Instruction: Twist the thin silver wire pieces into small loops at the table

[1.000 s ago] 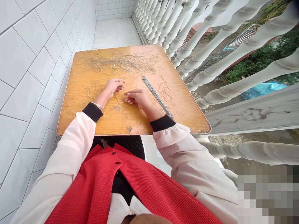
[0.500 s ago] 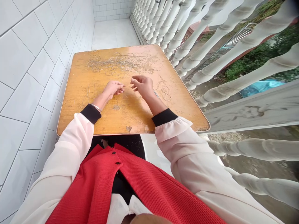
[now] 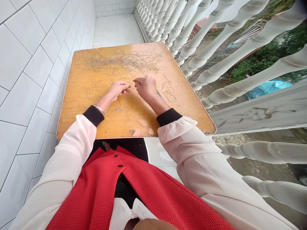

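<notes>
Over the orange-brown bench (image 3: pixel 112 124), the left hand (image 3: pixel 119 90) and right hand (image 3: pixel 146 88) nearly meet mid-frame, both narrowly curled; whether they grip anything I cannot tell. Straight grey wires (image 3: pixel 160 95) lie partly hidden behind the right one, and beyond, a wire tangle (image 3: pixel 117 62) spreads across the upper centre.

Bright, soft daylight from your right, white turned balusters (image 3: pixel 271 152) stretched toward the edge, thin silvery wires (image 3: pixel 120 62) barely resolved.
</notes>
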